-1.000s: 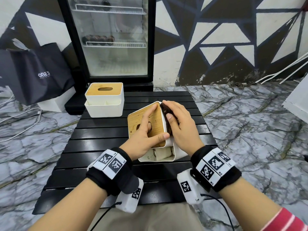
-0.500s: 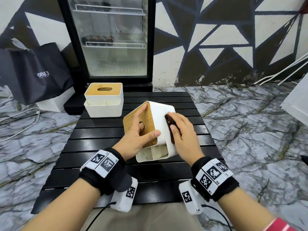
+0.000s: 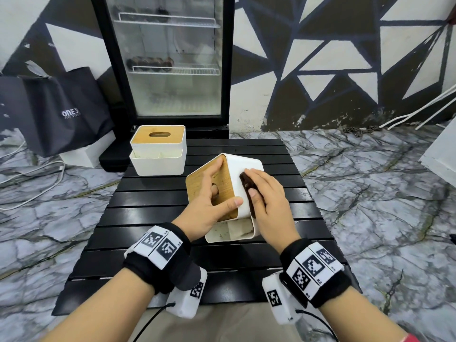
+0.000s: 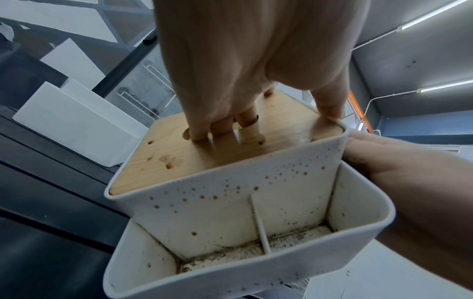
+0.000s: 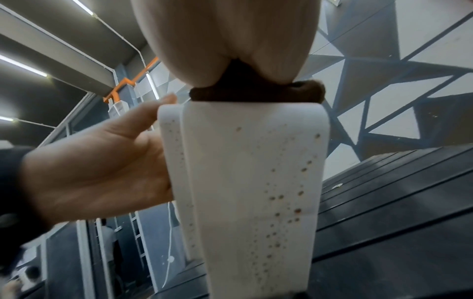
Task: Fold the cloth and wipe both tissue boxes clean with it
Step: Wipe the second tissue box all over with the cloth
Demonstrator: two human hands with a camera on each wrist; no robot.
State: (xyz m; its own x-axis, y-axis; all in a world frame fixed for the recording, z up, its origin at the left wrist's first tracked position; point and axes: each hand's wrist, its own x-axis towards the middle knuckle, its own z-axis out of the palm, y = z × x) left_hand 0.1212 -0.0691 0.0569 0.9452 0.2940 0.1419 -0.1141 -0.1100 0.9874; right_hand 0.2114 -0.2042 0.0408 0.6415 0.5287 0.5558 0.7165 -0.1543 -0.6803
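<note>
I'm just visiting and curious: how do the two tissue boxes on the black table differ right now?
The near tissue box is tipped on its side, gripped by the left hand; the far tissue box stands upright, untouched. The near tissue box is being rubbed with the dark cloth under the right hand and shows brown specks; none can be made out on the far tissue box. Both are white with wooden lids.

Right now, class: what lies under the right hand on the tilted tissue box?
A folded dark brown cloth lies under the right hand, pressed against the tilted tissue box's white side. The wall beneath the cloth is covered.
</note>
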